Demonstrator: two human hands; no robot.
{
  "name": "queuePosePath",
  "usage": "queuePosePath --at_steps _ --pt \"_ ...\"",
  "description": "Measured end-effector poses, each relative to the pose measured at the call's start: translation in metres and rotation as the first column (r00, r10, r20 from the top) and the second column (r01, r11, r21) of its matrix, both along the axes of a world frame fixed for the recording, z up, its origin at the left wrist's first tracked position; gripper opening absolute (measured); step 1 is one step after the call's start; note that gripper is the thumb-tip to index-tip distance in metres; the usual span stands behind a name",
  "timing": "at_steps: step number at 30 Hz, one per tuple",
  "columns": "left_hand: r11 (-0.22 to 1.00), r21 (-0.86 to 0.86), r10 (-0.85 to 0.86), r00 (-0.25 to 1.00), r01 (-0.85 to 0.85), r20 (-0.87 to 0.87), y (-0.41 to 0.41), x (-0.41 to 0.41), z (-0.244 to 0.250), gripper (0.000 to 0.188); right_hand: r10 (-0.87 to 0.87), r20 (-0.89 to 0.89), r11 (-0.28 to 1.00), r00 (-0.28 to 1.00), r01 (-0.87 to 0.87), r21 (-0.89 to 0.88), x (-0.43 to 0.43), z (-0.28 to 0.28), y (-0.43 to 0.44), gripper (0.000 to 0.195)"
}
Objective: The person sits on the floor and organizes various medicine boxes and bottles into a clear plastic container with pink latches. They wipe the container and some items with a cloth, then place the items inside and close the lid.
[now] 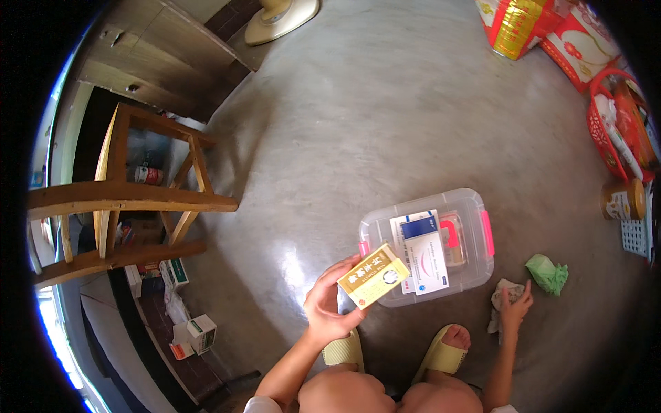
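Observation:
My left hand (330, 304) grips a gold and pale-yellow medicine carton (374, 276) by its edges, holding it tilted above the near left corner of a clear plastic storage box (423, 204). Pink latches mark the two ends of that box. On its lid lie a white medicine box with a blue panel (429, 255) and a second white carton (400, 232) partly under it. A pink and clear item (453, 240) shows beside them; whether it is under the lid is unclear. Off to the right, my right hand (513, 310) has its fingers around a crumpled greyish cloth (500, 302) low over the floor.
A knotted green plastic bag (548, 274) lies beyond my right hand. Along the right stand a red basket (601, 131), a brown-lidded jar (623, 200) and red packages (578, 46). On the left are a wooden chair (134, 199), a cabinet (160, 57) and small cartons (201, 333).

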State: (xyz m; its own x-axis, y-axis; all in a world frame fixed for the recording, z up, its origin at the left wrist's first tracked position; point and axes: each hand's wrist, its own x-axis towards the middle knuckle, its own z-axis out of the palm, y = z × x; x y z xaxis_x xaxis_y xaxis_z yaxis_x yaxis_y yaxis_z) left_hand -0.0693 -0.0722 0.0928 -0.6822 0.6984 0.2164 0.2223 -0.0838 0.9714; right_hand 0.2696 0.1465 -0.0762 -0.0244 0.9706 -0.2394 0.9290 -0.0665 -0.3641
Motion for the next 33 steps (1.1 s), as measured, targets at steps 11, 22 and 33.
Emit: queuePosePath --at_steps 11,22,33 --pt "0.902 0.092 -0.432 0.885 0.422 0.175 0.094 0.029 0.037 0.073 -0.219 -0.386 0.972 0.896 0.237 -0.003 0.022 -0.001 0.008 0.045" --pt "0.846 -0.118 -0.49 0.845 0.52 0.214 0.162 0.083 0.028 0.069 0.401 -0.554 0.887 0.73 -0.157 0.435 -0.087 0.236 0.013 0.025" --pt "0.828 -0.097 -0.538 0.832 0.552 0.14 0.155 0.088 0.035 0.066 0.27 -0.524 0.917 0.808 -0.05 0.395 -0.113 0.22 0.021 0.023"
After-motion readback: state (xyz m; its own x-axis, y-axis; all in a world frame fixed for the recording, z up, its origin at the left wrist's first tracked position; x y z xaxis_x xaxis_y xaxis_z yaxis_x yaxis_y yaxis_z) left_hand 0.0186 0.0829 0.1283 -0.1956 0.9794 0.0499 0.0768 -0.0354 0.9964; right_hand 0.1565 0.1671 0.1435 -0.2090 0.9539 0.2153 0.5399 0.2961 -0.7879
